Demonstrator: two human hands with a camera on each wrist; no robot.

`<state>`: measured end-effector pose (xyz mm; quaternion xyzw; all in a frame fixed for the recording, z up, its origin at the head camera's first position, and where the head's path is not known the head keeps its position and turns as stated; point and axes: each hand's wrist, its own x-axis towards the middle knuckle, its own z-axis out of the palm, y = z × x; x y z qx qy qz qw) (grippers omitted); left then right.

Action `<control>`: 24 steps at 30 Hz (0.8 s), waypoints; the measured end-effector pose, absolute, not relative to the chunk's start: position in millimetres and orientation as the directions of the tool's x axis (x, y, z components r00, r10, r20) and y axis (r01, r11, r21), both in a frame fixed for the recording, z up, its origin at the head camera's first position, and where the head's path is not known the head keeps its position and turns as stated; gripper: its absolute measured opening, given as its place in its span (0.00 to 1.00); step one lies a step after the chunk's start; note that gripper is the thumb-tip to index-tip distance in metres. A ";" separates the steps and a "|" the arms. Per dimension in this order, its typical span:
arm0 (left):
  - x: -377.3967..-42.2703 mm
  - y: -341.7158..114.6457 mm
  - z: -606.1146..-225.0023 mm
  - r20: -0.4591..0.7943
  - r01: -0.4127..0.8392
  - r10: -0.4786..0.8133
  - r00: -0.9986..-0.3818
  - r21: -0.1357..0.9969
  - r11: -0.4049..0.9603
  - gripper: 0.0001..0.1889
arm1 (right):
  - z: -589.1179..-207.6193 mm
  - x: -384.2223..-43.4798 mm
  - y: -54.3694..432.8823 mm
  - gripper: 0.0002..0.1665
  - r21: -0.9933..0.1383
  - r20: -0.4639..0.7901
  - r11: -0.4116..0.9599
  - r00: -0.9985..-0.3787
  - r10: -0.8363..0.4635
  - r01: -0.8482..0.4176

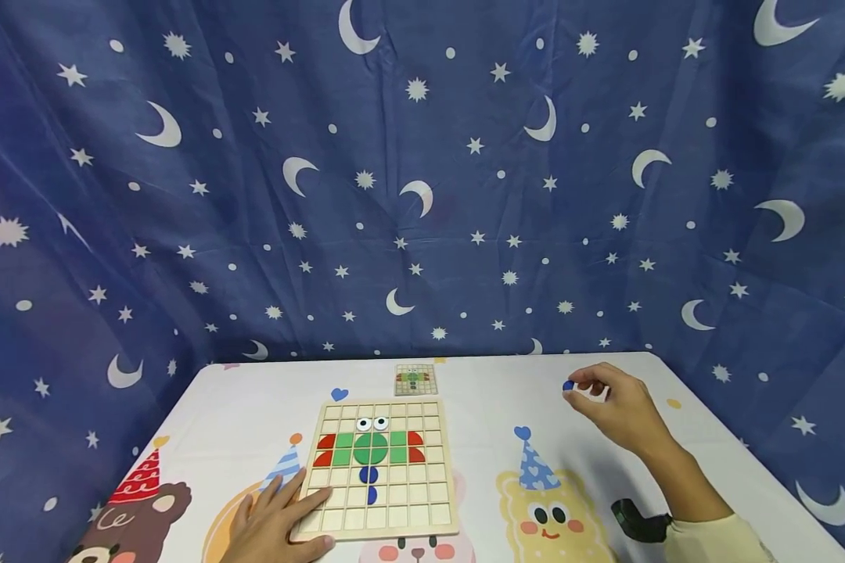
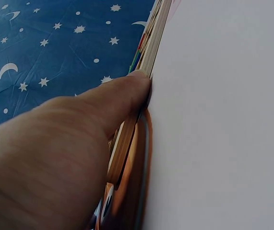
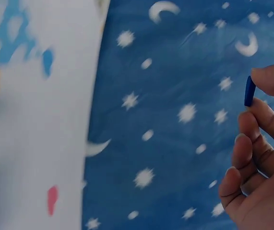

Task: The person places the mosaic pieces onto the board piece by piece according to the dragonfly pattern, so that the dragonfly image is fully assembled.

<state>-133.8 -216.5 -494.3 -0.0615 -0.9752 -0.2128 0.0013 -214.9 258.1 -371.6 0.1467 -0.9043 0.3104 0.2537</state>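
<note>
My right hand (image 1: pixel 620 407) is raised over the right side of the table and pinches a small blue piece (image 3: pixel 249 91) between thumb and index finger. The piece looks thin and edge-on in the right wrist view. At the front left, my left hand (image 1: pixel 275 522) rests at the lower left corner of a wooden grid board (image 1: pixel 419 494), fingers spread, thumb by its front edge. On the board lie two eye pieces, a green circle (image 1: pixel 371 448), green squares, red rounded pieces (image 1: pixel 325 450) at both sides and blue pieces (image 1: pixel 372 495) below the circle.
A small pattern card (image 1: pixel 416 379) lies just behind the board and shows a similar figure. The white tablecloth (image 1: pixel 496 391) has printed cartoon animals. A blue curtain (image 1: pixel 465 195) with moons and stars hangs behind the table.
</note>
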 end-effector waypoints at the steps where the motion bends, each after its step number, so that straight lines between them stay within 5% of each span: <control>1: -133.9 -216.9 -494.6 0.028 0.123 0.122 -0.992 0.413 0.902 0.39 | -368.6 -210.8 252.7 0.11 -0.480 0.566 0.754 -0.815 -0.124 -0.448; 24: -134.6 -217.0 -493.6 0.003 0.111 0.120 -0.993 0.415 0.903 0.40 | -357.6 -156.1 133.4 0.16 -0.492 0.690 0.430 -0.640 -0.338 -0.757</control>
